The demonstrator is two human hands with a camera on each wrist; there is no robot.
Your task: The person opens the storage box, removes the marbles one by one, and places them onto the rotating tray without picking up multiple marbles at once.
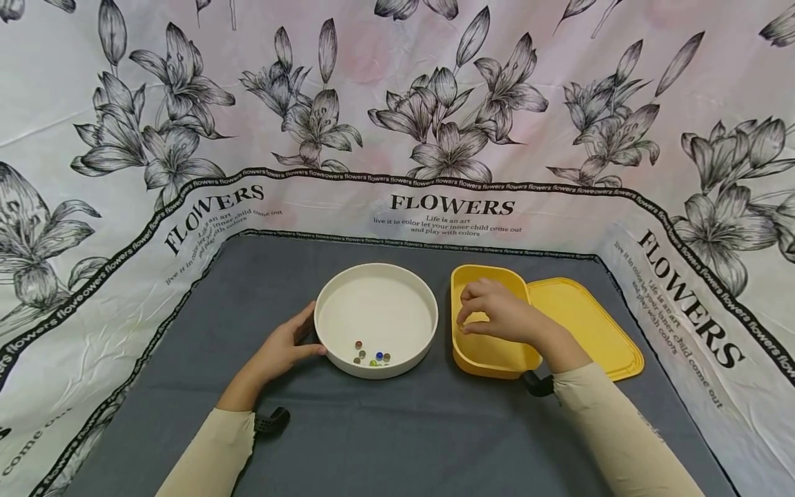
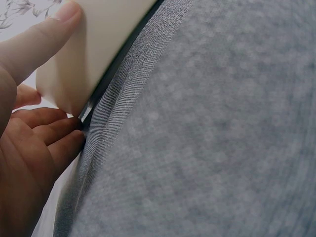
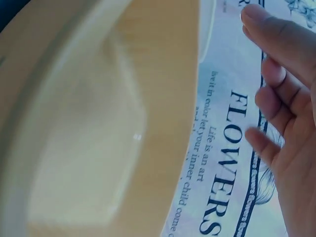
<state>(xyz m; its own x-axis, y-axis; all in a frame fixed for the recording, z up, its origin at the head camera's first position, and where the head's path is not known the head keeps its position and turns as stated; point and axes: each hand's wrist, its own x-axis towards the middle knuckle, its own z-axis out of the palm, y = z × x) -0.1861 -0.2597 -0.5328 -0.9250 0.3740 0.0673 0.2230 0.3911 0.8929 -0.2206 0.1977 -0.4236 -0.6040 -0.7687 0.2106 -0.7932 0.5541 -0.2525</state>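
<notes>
A round white dish holds several small glass marbles near its front wall. My left hand holds the left side of this dish, thumb and fingers spread along the outer wall. To the right stands a yellow plastic box without its lid. Over the box is my right hand, thumb and index finger brought together at the tips around a tiny yellowish marble, mostly covered. In the right wrist view the other fingers curl loosely, and the marble is hidden.
The yellow lid lies flat to the right of the box, close against it. A grey cloth covers the table. Behind and at both sides hangs white fabric printed with flowers.
</notes>
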